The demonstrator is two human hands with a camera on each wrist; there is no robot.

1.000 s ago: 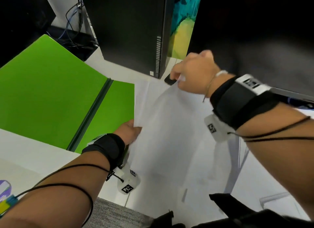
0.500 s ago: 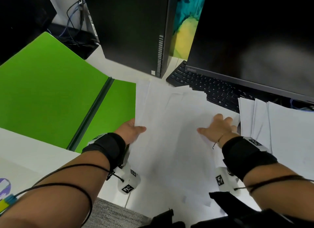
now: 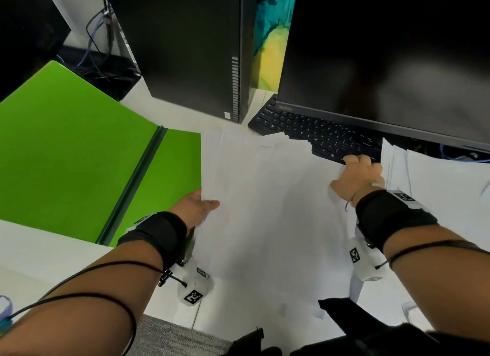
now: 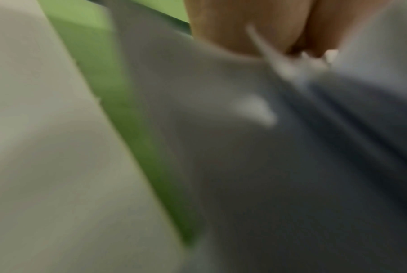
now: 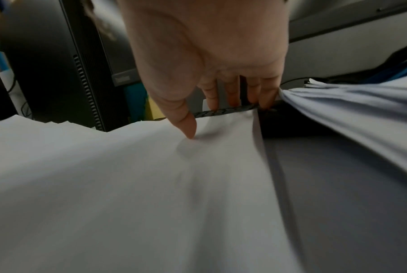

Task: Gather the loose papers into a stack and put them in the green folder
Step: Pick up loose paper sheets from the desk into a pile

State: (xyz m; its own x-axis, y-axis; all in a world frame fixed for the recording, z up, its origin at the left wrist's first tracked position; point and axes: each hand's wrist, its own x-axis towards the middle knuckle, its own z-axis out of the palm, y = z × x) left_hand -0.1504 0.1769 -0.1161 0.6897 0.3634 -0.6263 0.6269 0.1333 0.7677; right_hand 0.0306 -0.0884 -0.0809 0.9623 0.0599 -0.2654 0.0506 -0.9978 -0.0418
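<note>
The loose papers (image 3: pixel 267 209) lie in a rough, fanned pile on the white desk (image 3: pixel 39 252), their left edges overlapping the right leaf of the green folder (image 3: pixel 66 156), which lies open and flat with nothing tucked into it. The edges are staggered at the top, so this is not a squared stack yet. A second batch of sheets (image 3: pixel 437 186) sits apart to the right, part of it under the monitor (image 3: pixel 384 63), and has not been brought in.

The left hand (image 3: pixel 195 205) has its grip on the pile's left edge, thumb on top and the fingers apparently beneath; the left wrist view is too blurred to confirm more. The right hand (image 3: pixel 358 175) is at the pile's far right corner, where it overhangs the keyboard (image 3: pixel 305 130). In the right wrist view the thumb tip presses on the top sheet while the fingers (image 5: pixel 265 96) reach down over the far edge, a narrow grip closing on that corner, though how firm I cannot tell.

By my reckoning the gathering is partly done: squaring the pile, adding the right-hand batch, and sliding everything into the folder all remain.
</note>
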